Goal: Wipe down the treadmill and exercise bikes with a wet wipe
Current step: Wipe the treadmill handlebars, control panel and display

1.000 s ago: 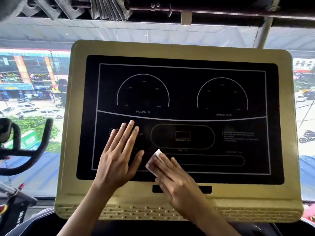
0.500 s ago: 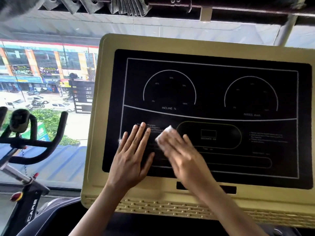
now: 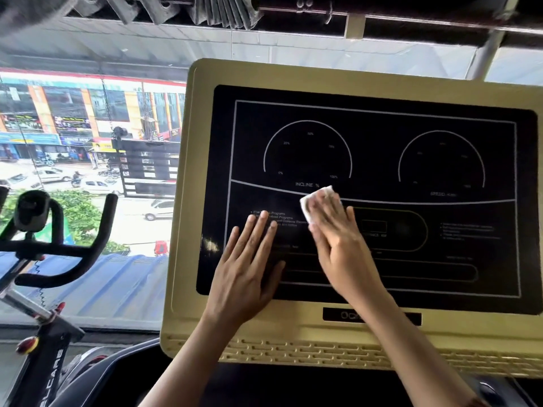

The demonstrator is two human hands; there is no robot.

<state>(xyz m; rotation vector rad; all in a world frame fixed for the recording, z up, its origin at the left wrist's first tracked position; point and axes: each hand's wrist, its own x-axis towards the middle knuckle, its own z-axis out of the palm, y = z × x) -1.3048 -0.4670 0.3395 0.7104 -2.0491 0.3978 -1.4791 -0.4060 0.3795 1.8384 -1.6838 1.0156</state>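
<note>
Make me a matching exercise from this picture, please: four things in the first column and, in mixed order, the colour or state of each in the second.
Column one
1. left hand
2. right hand
3. wet wipe
4. exercise bike handlebar

Column two
A. white, just below the INCLINE label
B. black, left of the treadmill console
C. flat on the black panel, holding nothing
D. pressing the wet wipe on the black panel

Pairs: 1-C, 2-D, 3-A, 4-B
</note>
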